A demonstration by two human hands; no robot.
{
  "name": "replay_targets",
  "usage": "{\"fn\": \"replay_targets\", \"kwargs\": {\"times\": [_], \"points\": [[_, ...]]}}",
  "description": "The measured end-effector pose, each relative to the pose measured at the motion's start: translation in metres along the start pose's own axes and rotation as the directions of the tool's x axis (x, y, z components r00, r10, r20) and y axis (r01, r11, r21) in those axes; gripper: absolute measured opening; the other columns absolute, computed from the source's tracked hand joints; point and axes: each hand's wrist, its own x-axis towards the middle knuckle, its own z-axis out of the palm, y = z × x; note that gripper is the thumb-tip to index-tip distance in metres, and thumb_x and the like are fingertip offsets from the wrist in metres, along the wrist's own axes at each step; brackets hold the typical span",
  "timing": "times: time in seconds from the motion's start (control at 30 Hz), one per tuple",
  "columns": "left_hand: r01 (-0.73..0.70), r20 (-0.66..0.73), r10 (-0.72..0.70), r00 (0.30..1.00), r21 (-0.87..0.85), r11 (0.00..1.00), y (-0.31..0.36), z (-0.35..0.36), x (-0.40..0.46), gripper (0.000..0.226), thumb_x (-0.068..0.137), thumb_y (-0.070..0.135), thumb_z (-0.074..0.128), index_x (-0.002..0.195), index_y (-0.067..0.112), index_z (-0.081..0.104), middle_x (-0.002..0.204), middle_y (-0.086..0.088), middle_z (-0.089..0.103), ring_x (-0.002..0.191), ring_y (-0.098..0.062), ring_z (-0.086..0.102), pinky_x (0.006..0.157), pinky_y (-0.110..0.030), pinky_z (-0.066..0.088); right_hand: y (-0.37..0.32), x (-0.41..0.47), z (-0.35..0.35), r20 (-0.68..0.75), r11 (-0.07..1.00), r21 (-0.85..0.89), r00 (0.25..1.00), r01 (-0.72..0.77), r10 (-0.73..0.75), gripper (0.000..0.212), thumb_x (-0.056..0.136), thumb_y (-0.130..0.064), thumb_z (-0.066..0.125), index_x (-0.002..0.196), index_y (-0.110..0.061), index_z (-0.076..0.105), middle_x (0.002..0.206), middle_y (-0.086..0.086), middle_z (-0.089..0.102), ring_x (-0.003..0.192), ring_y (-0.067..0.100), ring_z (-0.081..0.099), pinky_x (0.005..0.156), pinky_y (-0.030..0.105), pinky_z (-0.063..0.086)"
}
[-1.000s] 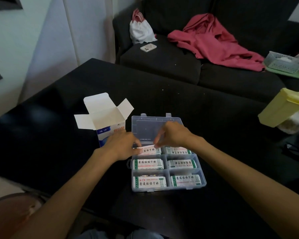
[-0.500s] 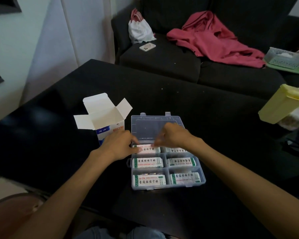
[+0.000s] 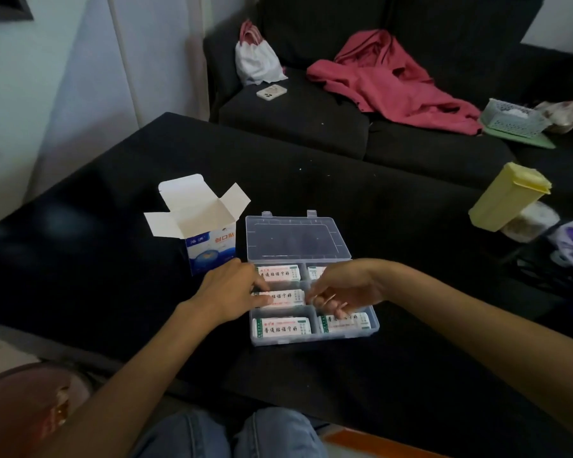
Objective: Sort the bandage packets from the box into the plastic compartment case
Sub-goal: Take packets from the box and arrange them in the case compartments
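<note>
Visibly, six packet stacks [image 3: 280, 272], one case [image 3: 315, 340], one box [image 3: 209, 249]

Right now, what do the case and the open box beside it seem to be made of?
The case looks like clear, glossy hard plastic: the dark table shows through its lid. The box looks like thin printed cardboard, with plain white matte flaps folded open.

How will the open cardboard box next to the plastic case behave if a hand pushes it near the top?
The cardboard box stands upright and narrow with its flaps open, so it would probably tip rather than slide. It looks like thin card, likely light, and its walls may dent under pressure.
</note>
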Motion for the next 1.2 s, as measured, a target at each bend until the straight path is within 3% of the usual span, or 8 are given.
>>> {"fn": "replay_targets", "kwargs": {"times": [0.07,0.17,0.3,0.5,0.6,0.7,0.9,1.2], "points": [[-0.001,0.011,0.001,1.0,0.012,1.0,-0.001,-0.001,0.001,0.029,0.086,0.043,0.063,0.113,0.034,0.068,0.111,0.01,0.06,0.098,-0.008,0.047,0.081,-0.03,0.048,-0.005,-0.001,0.003,0.024,0.999,0.038,1.0,-0.007,0.006,0.021,0.097,-0.008,0.034,0.079,-0.01,0.045,0.061,-0.002,0.043,0.05,0.005,0.038,0.049,0.014,0.035],[0.007,0.042,-0.008,0.999,0.015,1.0,-0.002,-0.003,0.005,0.026,0.086,0.043,0.063,0.109,0.034,0.069,0.105,0.009,0.06,0.092,-0.006,0.042,0.078,-0.028,0.046,-0.016,-0.001,0.012,0.036,0.999,0.048,0.999,-0.023,0.021,0.019,0.099,-0.006,0.027,0.089,-0.009,0.043,0.046,-0.006,0.047,0.036,0.002,0.032,0.039,0.012,0.028],[0.012,0.074,-0.014,0.997,0.02,1.0,-0.001,-0.006,0.009,0.024,0.088,0.041,0.059,0.108,0.032,0.07,0.105,0.007,0.061,0.091,-0.007,0.041,0.075,-0.027,0.042,-0.025,0.009,0.012,0.045,0.997,0.052,0.997,-0.061,0.059,0.018,0.098,-0.006,0.025,0.111,-0.006,0.037,0.05,-0.003,0.051,0.034,0.002,0.032,0.036,0.012,0.026],[-0.009,0.129,0.005,0.992,0.03,1.0,0.001,-0.009,0.011,0.023,0.092,0.035,0.055,0.109,0.032,0.07,0.105,0.01,0.063,0.096,-0.009,0.048,0.074,-0.026,0.042,-0.022,0.004,0.004,0.042,0.998,-0.009,0.997,-0.066,0.067,0.014,0.098,-0.008,0.032,0.097,-0.003,0.046,0.056,-0.002,0.054,0.036,0.002,0.033,0.035,0.012,0.026],[-0.029,0.158,0.023,0.987,0.038,0.999,0.002,-0.011,0.011,0.024,0.093,0.035,0.053,0.11,0.031,0.07,0.095,0.012,0.058,0.095,-0.009,0.049,0.074,-0.026,0.042,-0.022,-0.003,-0.004,-0.15,0.941,-0.332,0.989,-0.061,0.011,0.026,0.097,-0.017,0.046,0.115,-0.001,0.056,0.064,-0.001,0.053,0.042,0.003,0.035,0.039,0.013,0.027],[-0.03,0.182,0.019,0.983,0.056,0.998,0.003,-0.012,0.011,0.024,0.093,0.038,0.053,0.108,0.032,0.07,0.099,0.009,0.06,0.099,-0.011,0.049,0.078,-0.029,0.045,-0.019,-0.003,-0.006,-0.367,0.816,-0.577,0.899,-0.016,-0.241,0.027,0.092,-0.025,0.057,0.111,-0.008,0.064,0.067,-0.004,0.056,0.054,0.005,0.045,0.05,0.015,0.035],[-0.024,0.212,0.005,0.977,0.09,0.996,0.005,-0.012,0.013,0.023,0.092,0.038,0.054,0.109,0.033,0.069,0.106,0.01,0.061,0.1,-0.01,0.046,0.078,-0.028,0.042,-0.007,0.024,0.004,-0.405,0.762,-0.647,0.828,0.04,-0.388,0.027,0.08,-0.029,0.071,0.105,-0.017,0.071,0.11,-0.002,0.068,0.083,0.007,0.059,0.075,0.024,0.045],[0.022,0.155,-0.02,0.988,-0.009,1.0,0.001,-0.009,0.01,0.026,0.088,0.04,0.06,0.111,0.032,0.068,0.105,0.013,0.062,0.086,-0.003,0.048,0.079,-0.025,0.046,-0.003,0.032,0.002,-0.416,0.768,-0.634,0.797,0.091,-0.438,0.026,0.077,-0.029,0.075,0.099,-0.015,0.073,0.107,-0.002,0.069,0.097,0.014,0.062,0.079,0.024,0.047]]}}
